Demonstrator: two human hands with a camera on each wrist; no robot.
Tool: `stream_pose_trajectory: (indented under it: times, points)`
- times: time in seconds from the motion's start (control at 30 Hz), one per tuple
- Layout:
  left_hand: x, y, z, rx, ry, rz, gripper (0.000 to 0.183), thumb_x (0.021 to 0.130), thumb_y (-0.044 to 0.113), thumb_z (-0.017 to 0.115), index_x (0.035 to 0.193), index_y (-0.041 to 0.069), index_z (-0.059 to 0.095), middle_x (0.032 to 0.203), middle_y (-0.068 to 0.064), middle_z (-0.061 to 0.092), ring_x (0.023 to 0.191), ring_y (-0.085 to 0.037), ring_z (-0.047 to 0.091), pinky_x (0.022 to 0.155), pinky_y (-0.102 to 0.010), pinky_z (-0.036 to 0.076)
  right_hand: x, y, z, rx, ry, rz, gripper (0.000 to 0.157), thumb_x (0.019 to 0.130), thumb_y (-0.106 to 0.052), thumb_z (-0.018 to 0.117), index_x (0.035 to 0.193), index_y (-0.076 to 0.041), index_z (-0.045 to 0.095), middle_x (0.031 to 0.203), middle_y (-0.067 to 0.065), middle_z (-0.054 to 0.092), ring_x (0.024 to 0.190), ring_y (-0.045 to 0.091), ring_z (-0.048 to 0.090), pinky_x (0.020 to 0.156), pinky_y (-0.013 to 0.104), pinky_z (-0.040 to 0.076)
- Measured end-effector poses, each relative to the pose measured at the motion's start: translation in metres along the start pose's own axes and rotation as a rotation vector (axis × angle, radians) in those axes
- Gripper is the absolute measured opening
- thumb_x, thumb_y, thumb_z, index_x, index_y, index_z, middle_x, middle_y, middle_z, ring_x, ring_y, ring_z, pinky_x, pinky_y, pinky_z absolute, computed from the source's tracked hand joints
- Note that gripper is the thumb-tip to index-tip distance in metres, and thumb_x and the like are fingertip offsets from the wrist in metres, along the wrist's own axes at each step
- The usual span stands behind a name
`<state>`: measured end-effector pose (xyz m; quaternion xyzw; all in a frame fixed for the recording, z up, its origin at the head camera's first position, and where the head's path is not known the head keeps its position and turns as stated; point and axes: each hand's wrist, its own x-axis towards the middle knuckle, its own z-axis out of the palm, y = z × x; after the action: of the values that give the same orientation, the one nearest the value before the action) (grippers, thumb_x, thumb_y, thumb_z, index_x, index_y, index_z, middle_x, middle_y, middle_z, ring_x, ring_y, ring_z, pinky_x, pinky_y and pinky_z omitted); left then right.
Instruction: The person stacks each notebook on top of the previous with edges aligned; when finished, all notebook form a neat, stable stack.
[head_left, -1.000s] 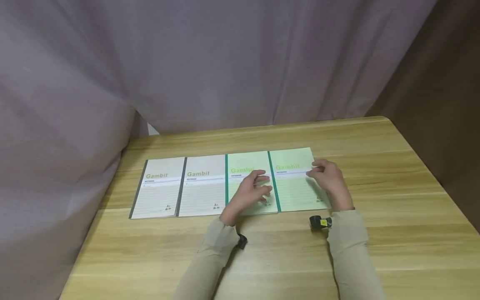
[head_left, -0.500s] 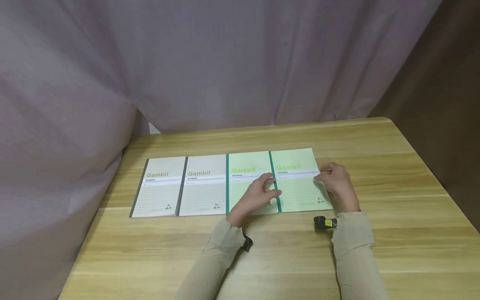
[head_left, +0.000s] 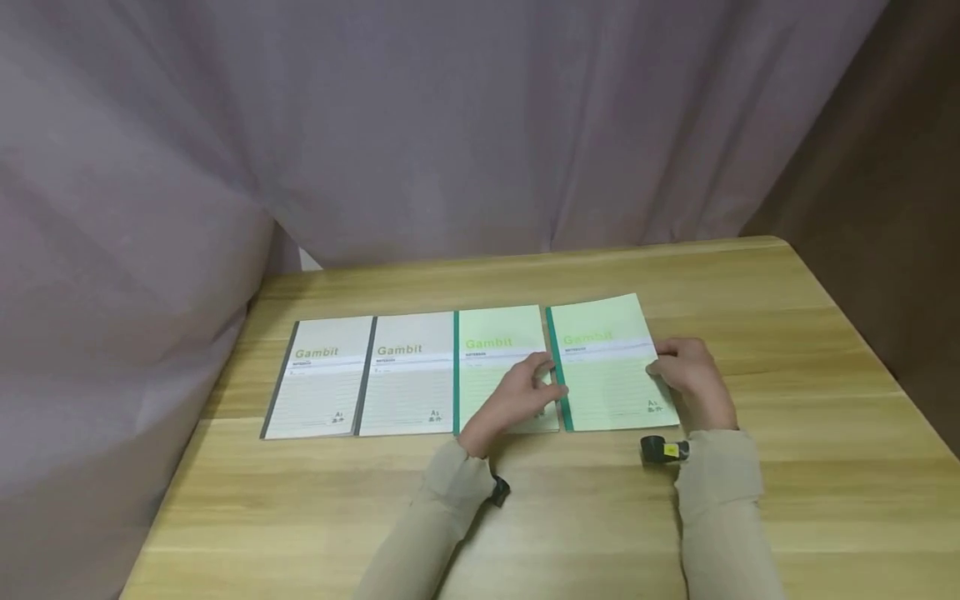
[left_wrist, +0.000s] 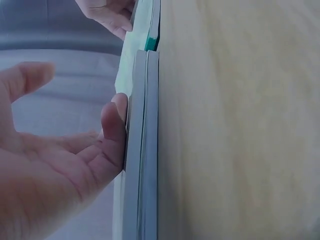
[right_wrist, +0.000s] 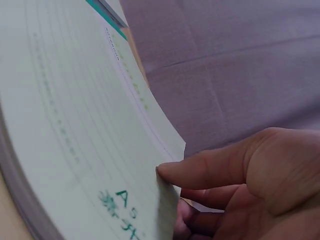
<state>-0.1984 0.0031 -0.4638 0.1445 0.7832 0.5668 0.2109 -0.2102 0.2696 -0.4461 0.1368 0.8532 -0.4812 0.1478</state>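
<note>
In the head view, my right hand (head_left: 693, 379) pinches the right edge of the rightmost green notebook (head_left: 603, 383). The right wrist view has the thumb on this notebook's cover (right_wrist: 90, 130) and the other fingers beneath; the cover bows and its edge is raised. A narrow gap parts it from the second green notebook (head_left: 483, 325). On that second notebook rests my left hand (head_left: 517, 396), fingers loosely bent, thumb apart in the left wrist view. Left of it lie two white notebooks with dark spines, the inner notebook (head_left: 408, 392) and the outer notebook (head_left: 315, 396).
The notebooks lie in a row on a wooden table (head_left: 570, 533). Behind it hangs a grey-purple curtain (head_left: 405, 125), which also drapes down the left side. Each wrist wears a small black camera; the right camera (head_left: 663, 450) is just above the table.
My right hand took the rightmost green notebook by its edge and drew it right, opening a gap beside the second one. The left hand shifted slightly right and down.
</note>
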Motion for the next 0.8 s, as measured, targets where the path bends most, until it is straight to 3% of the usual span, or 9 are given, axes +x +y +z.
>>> stream_pose_trajectory:
  times: [0.1, 0.2, 0.23, 0.3, 0.43, 0.5, 0.6, 0.7, 0.8]
  points:
    - [0.000, 0.001, 0.003, 0.055, -0.005, 0.018, 0.054, 0.094, 0.020, 0.065, 0.139, -0.006, 0.050, 0.113, -0.012, 0.066, 0.062, -0.011, 0.045, 0.056, -0.022, 0.038, -0.003, 0.003, -0.004, -0.024, -0.013, -0.012, 0.047, 0.092, -0.002, 0.053, 0.134, 0.020, 0.048, 0.125, 0.032, 0.051, 0.106, 0.037, 0.050, 0.083, 0.040, 0.045]
    - [0.001, 0.001, 0.006, 0.083, -0.008, 0.055, 0.034, 0.093, 0.018, 0.065, 0.115, -0.006, 0.055, 0.076, -0.001, 0.052, 0.059, -0.010, 0.039, 0.055, -0.023, 0.031, -0.004, 0.005, -0.008, -0.059, -0.013, -0.035, 0.044, 0.092, -0.003, 0.054, 0.129, 0.020, 0.050, 0.122, 0.032, 0.052, 0.105, 0.039, 0.049, 0.082, 0.041, 0.044]
    - [0.001, 0.002, 0.007, 0.083, -0.011, 0.063, 0.031, 0.093, 0.017, 0.065, 0.109, -0.006, 0.053, 0.070, 0.000, 0.043, 0.059, -0.010, 0.042, 0.054, -0.023, 0.030, -0.005, 0.005, -0.009, -0.080, -0.006, -0.039, 0.043, 0.092, -0.004, 0.055, 0.127, 0.020, 0.051, 0.122, 0.032, 0.052, 0.106, 0.039, 0.048, 0.083, 0.041, 0.043]
    - [0.001, 0.001, 0.009, 0.059, -0.023, 0.072, 0.028, 0.094, 0.014, 0.064, 0.105, -0.007, 0.052, 0.067, 0.002, 0.045, 0.059, -0.011, 0.047, 0.054, -0.023, 0.030, -0.006, 0.005, -0.010, -0.082, -0.007, -0.035, 0.043, 0.092, -0.004, 0.055, 0.128, 0.020, 0.051, 0.123, 0.033, 0.051, 0.107, 0.040, 0.047, 0.084, 0.043, 0.042]
    - [0.002, 0.000, 0.011, 0.022, -0.039, 0.071, 0.043, 0.094, 0.011, 0.064, 0.129, -0.011, 0.051, 0.064, 0.003, 0.045, 0.059, -0.011, 0.050, 0.055, -0.022, 0.030, -0.009, 0.004, -0.011, -0.049, -0.017, -0.025, 0.042, 0.093, -0.002, 0.053, 0.129, 0.019, 0.050, 0.122, 0.030, 0.053, 0.105, 0.037, 0.048, 0.081, 0.039, 0.043]
    - [0.003, -0.001, 0.013, -0.019, -0.042, 0.050, 0.055, 0.094, 0.011, 0.066, 0.141, -0.010, 0.045, 0.073, 0.000, 0.053, 0.062, -0.009, 0.049, 0.057, -0.021, 0.034, -0.010, 0.004, -0.012, -0.030, -0.030, -0.025, 0.041, 0.093, -0.001, 0.053, 0.129, 0.019, 0.050, 0.120, 0.028, 0.054, 0.102, 0.035, 0.049, 0.077, 0.036, 0.043]
    - [0.003, 0.000, 0.014, -0.151, -0.034, -0.014, 0.070, 0.092, 0.009, 0.067, 0.151, -0.007, 0.033, 0.108, -0.012, 0.065, 0.070, -0.009, 0.055, 0.064, -0.021, 0.047, -0.011, 0.005, -0.014, -0.014, -0.055, -0.029, 0.041, 0.094, -0.002, 0.052, 0.130, 0.019, 0.050, 0.118, 0.026, 0.055, 0.100, 0.031, 0.050, 0.075, 0.032, 0.045]
    - [0.004, 0.001, 0.014, -0.318, 0.011, -0.082, 0.076, 0.090, 0.007, 0.067, 0.155, -0.003, 0.029, 0.147, -0.020, 0.049, 0.094, -0.014, 0.066, 0.077, -0.029, 0.056, -0.011, 0.008, -0.018, -0.016, -0.072, -0.041, 0.043, 0.095, -0.004, 0.052, 0.130, 0.020, 0.049, 0.118, 0.024, 0.056, 0.099, 0.029, 0.051, 0.074, 0.030, 0.047]
    - [0.004, 0.000, 0.013, -0.408, 0.048, -0.106, 0.074, 0.090, 0.006, 0.066, 0.154, -0.003, 0.029, 0.144, -0.020, 0.052, 0.102, -0.021, 0.067, 0.082, -0.034, 0.057, -0.010, 0.011, -0.023, -0.026, -0.089, -0.059, 0.041, 0.097, -0.006, 0.052, 0.128, 0.020, 0.050, 0.114, 0.021, 0.057, 0.095, 0.024, 0.052, 0.074, 0.029, 0.050]
